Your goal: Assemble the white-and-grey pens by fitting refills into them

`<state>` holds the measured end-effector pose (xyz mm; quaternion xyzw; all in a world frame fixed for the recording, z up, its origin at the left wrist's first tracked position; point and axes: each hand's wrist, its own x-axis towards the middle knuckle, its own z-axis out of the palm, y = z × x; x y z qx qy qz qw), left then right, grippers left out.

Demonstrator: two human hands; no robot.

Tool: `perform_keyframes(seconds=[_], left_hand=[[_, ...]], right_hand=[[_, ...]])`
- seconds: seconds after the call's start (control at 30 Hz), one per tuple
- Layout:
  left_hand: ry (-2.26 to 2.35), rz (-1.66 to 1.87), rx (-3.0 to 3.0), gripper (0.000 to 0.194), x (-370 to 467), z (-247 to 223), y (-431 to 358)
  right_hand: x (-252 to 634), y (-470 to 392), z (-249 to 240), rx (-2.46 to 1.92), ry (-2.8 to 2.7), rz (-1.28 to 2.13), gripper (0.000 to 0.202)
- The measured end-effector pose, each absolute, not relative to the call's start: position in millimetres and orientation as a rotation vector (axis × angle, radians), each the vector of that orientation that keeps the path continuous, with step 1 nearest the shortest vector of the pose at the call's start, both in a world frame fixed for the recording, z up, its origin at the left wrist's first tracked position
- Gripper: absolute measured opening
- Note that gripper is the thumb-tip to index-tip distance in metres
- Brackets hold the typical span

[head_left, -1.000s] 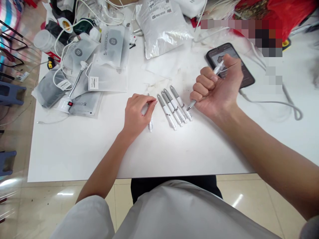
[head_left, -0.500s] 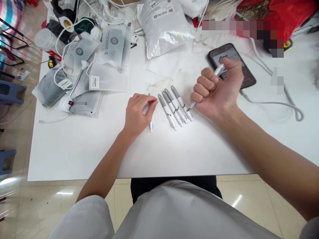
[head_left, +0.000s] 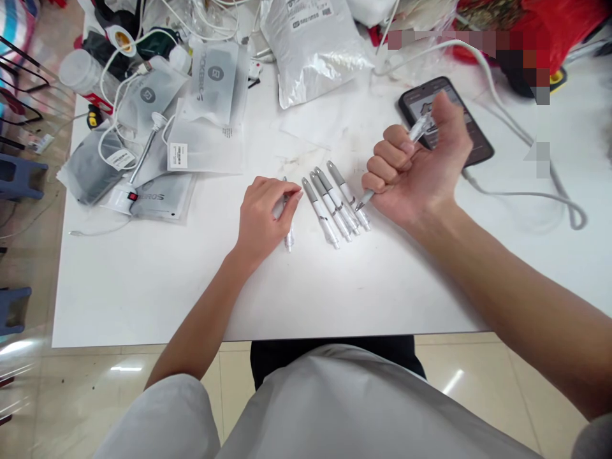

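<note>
Right hand (head_left: 415, 185) is gripping pen (head_left: 367, 196), likely light, stiff, slick, best held mid-barrel; left hand (head_left: 262, 213) is covering second pen (head_left: 289, 240), can't tell grip.

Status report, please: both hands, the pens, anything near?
Right hand closed around a pen, tip out. Left hand over another pen, grip unclear. Four pens between. Phone behind right hand.

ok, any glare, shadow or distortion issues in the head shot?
Head view: glare on the white plastic mailer and floor tiles, soft shadow beside the right forearm. Head view: wide-angle stretch toward the edges, pixelated patch partly over the red bag, markings on the row of pens too small to read.
</note>
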<state>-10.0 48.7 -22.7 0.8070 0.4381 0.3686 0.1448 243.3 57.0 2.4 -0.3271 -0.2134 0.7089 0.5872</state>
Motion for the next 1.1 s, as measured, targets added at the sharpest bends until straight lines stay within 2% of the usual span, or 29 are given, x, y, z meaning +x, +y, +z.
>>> perform_keyframes(seconds=[0.3,0.6,1.1], left_hand=[[1.226,1.102,2.337,0.01,-10,-22,48],[1.239,1.091,2.321,0.012,-10,-22,49],[1.262,1.032,2.309,0.015,-10,-21,48]], right_hand=[[243,59,-5,-0.682,-0.436,1.673,0.07],[250,61,-8,-0.77,-0.533,1.692,0.055],[243,59,-7,-0.864,-0.624,1.608,0.058]])
